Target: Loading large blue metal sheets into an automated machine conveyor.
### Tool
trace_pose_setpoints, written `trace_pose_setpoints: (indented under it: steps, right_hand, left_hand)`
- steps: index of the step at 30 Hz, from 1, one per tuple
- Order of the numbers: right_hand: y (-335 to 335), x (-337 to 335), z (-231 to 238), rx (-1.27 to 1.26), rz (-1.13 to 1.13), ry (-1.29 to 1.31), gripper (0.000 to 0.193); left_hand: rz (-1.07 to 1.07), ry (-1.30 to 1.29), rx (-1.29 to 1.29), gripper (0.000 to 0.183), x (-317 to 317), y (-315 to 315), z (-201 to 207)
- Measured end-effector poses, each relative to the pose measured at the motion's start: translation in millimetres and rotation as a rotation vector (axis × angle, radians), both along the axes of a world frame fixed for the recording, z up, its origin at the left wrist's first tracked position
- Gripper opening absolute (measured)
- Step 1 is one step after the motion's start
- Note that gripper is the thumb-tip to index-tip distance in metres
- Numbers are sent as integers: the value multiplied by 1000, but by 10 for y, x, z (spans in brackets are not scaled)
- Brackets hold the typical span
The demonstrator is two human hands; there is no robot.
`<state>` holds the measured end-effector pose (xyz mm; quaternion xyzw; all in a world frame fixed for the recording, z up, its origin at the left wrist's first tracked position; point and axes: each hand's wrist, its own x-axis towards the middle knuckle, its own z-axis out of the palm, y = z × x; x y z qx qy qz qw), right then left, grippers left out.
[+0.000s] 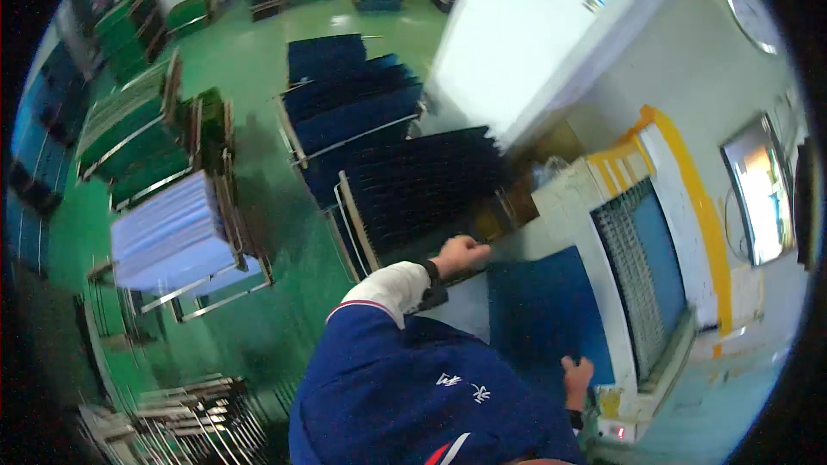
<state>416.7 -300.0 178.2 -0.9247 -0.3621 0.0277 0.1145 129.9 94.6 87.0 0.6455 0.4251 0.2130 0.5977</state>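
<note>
A flat dark-blue panel (547, 314) lies on the pale bed of a machine to my right. My left hand (461, 256), at the end of a blue sleeve with a white cuff, reaches between this panel and a rack of dark panels (422, 189). Its fingers are curled closed; what they hold, if anything, does not show. My right hand (578, 379) is at the panel's near edge, thumb up and fingers bent, seemingly gripping that edge. Part of the hand is hidden, and my left arm covers the panel's near left part.
Beside the panel stands a cream machine housing (620, 284) with yellow tape and a slotted opening. A screen (758, 189) hangs on the right wall. Wheeled racks of blue, green and lilac panels (172, 232) stand on the green floor at left. A white column (517, 34) rises ahead.
</note>
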Motion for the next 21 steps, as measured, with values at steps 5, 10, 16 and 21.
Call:
trace_pose_setpoints:
  steps: [5, 10, 16, 21]
  right_hand:
    - [-153, 33, 951, 297, -301, 316, 57]
    - [-767, 148, 1121, 1075, -437, 346, 45]
    - [-679, 144, 965, 1416, -482, 648, 33]
    - [-453, 253, 786, 1396, -428, 873, 28]
  left_hand:
    - [243, -41, -49, 50, -442, 400, -462]
    - [195, -82, -435, 33, -657, 135, -735]
    - [56, 7, -714, 40, -1060, -166, -1778]
    - [37, 99, -824, 31, -1212, -413, -1961]
